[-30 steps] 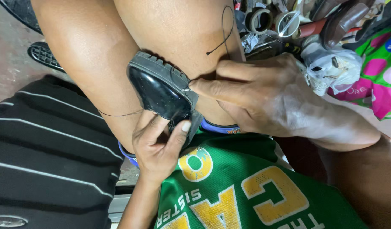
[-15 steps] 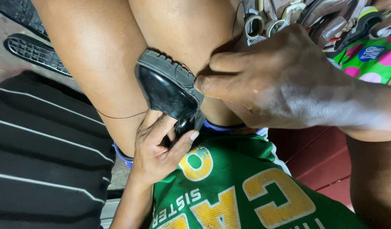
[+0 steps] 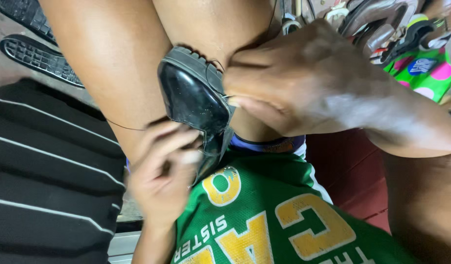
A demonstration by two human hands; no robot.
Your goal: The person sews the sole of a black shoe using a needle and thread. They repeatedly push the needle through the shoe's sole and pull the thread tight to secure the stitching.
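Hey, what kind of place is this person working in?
Probably a shoe-repair spot: both hands work thread along a black shoe wedged between the knees, a loose ridged sole lies on the ground, and more footwear is heaped nearby.

Two hands were in view: the left hand (image 3: 164,176) at lower centre and the right hand (image 3: 303,83) at upper right. One black shoe (image 3: 193,98) sat between them at the centre, wedged between two bare knees. One thin dark thread (image 3: 125,127) ran leftward from the shoe. Two loose treaded soles (image 3: 37,58) lay at upper left. One green jersey (image 3: 264,220) filled the lower centre, and one black striped cloth (image 3: 44,186) the lower left. The heap of shoes (image 3: 382,24) at upper right was too jumbled to count.
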